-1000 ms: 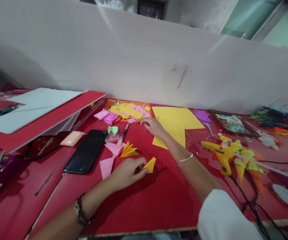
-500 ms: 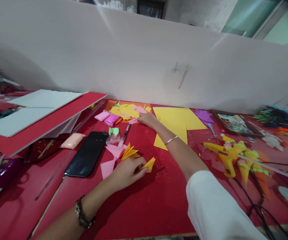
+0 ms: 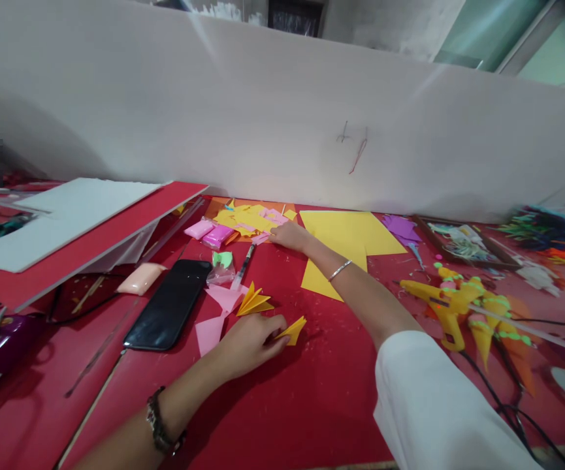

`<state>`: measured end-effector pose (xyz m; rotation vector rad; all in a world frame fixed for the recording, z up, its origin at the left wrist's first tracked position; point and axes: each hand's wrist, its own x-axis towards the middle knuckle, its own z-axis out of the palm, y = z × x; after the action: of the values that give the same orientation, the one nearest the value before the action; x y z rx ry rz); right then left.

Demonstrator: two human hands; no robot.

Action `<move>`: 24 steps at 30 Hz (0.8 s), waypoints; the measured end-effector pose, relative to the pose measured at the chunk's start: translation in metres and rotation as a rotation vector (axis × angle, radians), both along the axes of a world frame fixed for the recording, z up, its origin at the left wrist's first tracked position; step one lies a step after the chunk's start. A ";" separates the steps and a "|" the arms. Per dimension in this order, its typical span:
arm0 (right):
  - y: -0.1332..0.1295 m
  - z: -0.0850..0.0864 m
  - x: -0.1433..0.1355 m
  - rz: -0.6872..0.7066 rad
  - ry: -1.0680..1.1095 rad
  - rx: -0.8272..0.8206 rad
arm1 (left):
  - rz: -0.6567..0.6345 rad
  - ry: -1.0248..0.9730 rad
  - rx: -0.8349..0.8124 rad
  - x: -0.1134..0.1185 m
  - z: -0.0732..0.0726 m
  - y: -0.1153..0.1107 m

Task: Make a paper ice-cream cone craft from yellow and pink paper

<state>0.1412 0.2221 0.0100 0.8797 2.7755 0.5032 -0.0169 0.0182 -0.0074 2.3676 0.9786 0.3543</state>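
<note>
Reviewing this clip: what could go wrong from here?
The left hand pinches a folded yellow paper; too firm a grip might crease it.

The right hand is at the loose paper scraps, which could scatter.

The glue gun's cord runs close to the white sleeve, which might snag it.

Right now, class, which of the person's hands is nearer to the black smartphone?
The left. The left hand is to the right of the black smartphone, with pink paper between them; the right hand is farther off, beyond it and to the right, at the paper scraps.
</note>
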 end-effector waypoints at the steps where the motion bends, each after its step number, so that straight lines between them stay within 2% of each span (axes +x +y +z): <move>1: 0.000 -0.001 0.001 0.008 0.005 0.006 | 0.002 0.000 -0.004 0.000 0.000 0.000; 7: -0.001 0.004 0.007 0.016 0.105 0.055 | 0.015 0.020 0.001 0.001 0.000 0.000; 13: -0.013 0.026 0.007 -0.078 0.318 0.136 | 0.006 -0.002 -0.069 0.000 -0.001 -0.002; 20: -0.027 0.057 0.008 -0.067 0.906 0.029 | 0.047 -0.115 -0.174 0.001 0.002 0.000; 24: -0.039 0.072 0.013 -0.051 1.142 0.031 | 0.081 -0.224 -0.255 0.001 0.003 -0.001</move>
<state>0.1542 0.1834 0.0816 1.6235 3.6828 -0.0264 -0.0156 0.0173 -0.0044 2.0158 0.9538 0.4838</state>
